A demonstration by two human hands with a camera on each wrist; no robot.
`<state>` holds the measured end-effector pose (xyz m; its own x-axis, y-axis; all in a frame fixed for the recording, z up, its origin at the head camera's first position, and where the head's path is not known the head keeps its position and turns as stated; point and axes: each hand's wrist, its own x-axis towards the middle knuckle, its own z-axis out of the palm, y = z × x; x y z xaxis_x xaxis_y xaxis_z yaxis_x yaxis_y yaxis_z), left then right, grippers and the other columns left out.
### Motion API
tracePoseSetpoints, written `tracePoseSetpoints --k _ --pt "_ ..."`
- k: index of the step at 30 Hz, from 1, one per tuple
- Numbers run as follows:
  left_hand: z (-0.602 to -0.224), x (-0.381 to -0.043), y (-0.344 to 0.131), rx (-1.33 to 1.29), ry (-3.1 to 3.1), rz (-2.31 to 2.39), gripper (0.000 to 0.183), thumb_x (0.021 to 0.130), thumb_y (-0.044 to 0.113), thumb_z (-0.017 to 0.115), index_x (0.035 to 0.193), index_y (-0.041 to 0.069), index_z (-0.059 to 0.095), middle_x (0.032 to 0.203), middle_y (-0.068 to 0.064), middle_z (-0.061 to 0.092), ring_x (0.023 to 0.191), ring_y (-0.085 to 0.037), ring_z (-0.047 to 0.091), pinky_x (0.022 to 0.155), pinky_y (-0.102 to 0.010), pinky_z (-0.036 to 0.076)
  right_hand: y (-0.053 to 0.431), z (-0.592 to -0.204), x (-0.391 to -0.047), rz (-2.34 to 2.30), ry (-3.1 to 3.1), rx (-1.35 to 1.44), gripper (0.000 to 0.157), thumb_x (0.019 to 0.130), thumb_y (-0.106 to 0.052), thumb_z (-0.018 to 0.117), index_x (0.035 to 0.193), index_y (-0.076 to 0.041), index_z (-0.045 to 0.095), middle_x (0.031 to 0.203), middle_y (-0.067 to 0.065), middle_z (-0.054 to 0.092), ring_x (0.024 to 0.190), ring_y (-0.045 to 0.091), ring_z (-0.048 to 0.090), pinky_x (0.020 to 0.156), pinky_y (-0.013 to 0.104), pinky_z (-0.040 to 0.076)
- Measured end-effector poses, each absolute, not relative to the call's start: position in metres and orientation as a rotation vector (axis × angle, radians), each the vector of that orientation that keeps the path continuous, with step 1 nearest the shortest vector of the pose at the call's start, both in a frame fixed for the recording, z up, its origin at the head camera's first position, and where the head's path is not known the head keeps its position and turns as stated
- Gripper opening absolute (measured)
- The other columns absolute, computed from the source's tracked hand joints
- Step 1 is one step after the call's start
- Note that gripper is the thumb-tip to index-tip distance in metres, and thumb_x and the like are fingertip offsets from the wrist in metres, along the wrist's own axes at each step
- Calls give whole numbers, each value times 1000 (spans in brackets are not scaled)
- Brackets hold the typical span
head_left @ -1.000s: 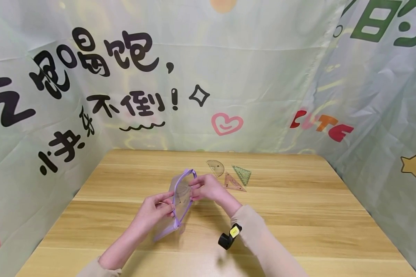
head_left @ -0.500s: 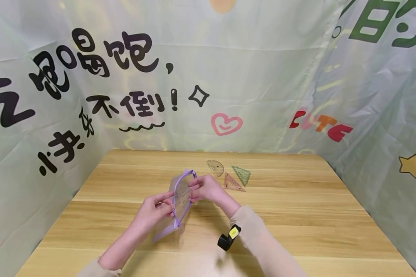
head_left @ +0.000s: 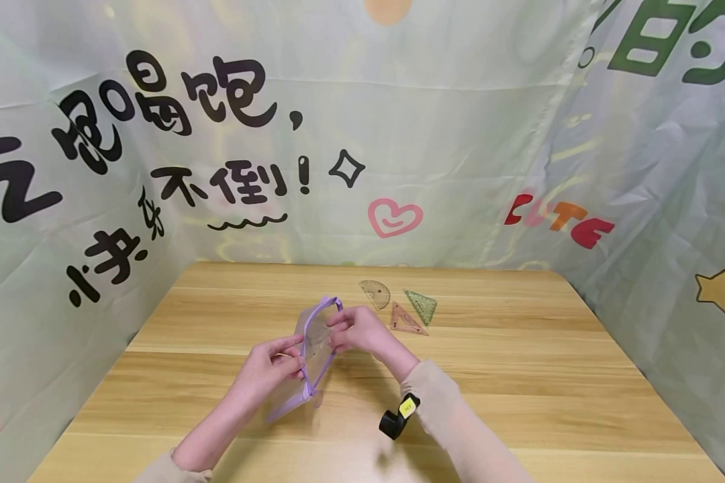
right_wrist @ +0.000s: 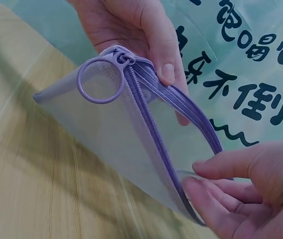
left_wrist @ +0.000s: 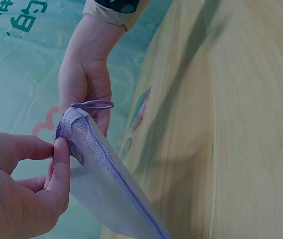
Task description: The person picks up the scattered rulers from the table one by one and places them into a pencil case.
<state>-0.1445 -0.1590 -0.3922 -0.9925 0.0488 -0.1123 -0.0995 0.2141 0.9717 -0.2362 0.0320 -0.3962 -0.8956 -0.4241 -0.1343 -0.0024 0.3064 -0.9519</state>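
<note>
A see-through mesh zipper pouch (head_left: pixel 286 389) with purple edging stands tilted on the table, its mouth spread apart. In the left wrist view, my left hand (left_wrist: pixel 29 174) pinches one zipped edge between thumb and fingers. My right hand (head_left: pixel 356 327) is at the opposite side of the mouth. In the right wrist view, that hand's thumb and forefinger come together at a thin clear piece (right_wrist: pixel 184 173), mostly hidden in the mouth; I cannot tell its kind. A purple ring pull (right_wrist: pixel 100 102) hangs from the zip's end.
On the table (head_left: pixel 519 376), beyond my right hand, lie a clear protractor (head_left: pixel 376 294), a pink set square (head_left: pixel 406 320) and a green set square (head_left: pixel 421 306). A black wrist camera (head_left: pixel 393 422) hangs by my right sleeve. Printed cloth (head_left: pixel 447 147) walls in the table's back and sides.
Both hands and the pouch keep nearly the same place. The pale rounded outline inside the pouch's mouth shows less than it did a second ago.
</note>
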Motion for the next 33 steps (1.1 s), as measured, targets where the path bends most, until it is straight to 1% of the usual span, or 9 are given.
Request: tracePoseSetpoints --k 2,4,5,8,12,16,26,33 --pt "-392 -144 -159 -44 2355 1893 52 88 1 63 137 -8 51 95 -8 61 73 -10 62 74 -22 60 34 -396 -237 -1558 2304 -429 36 79 0 74 113 9 65 84 8 66 65 10 60 67 30 62" --pt "-392 -144 -159 -45 2358 1888 52 88 2 63 137 -8 51 95 -8 61 73 -10 63 74 -23 60 36 -396 -237 -1500 2387 -467 37 77 -3 77 111 6 68 80 6 64 65 10 57 63 25 57" --pt "-392 -144 -159 -47 2358 1887 52 88 1 63 137 -8 51 95 -8 61 73 -10 63 74 -23 60 37 -396 -237 -1481 2412 -482 37 76 -5 78 111 5 68 80 6 64 66 9 56 62 22 54" --pt "-392 -144 -159 -52 2362 1888 51 88 0 62 137 -9 52 94 -7 61 72 -10 63 75 -25 61 39 -397 -237 -1460 2447 -509 38 75 -7 80 110 4 69 80 8 66 67 8 55 61 18 49" --pt "-393 -145 -158 -54 2359 1896 50 87 0 62 136 -9 52 93 -8 62 72 -10 63 75 -27 61 40 -399 -239 -1450 2460 -521 38 75 -7 80 110 3 69 81 9 67 67 8 55 61 18 48" --pt "-392 -144 -159 -52 2360 1891 51 87 1 63 136 -8 52 94 -8 61 73 -10 62 75 -26 61 42 -399 -240 -1442 2465 -513 39 76 -7 81 111 3 69 83 9 68 69 8 57 62 17 48" --pt "-393 -144 -159 -51 2356 1880 53 87 2 64 138 -8 51 95 -7 61 74 -11 62 76 -27 61 48 -396 -239 -1432 2482 -528 42 75 -7 82 113 1 69 87 10 69 74 11 60 64 20 51" --pt "-393 -145 -158 -66 2363 1879 52 87 1 64 137 -7 52 95 -8 61 74 -11 63 74 -24 60 52 -395 -240 -1441 2469 -527 42 75 -7 82 115 0 69 90 11 69 77 12 60 66 20 51"
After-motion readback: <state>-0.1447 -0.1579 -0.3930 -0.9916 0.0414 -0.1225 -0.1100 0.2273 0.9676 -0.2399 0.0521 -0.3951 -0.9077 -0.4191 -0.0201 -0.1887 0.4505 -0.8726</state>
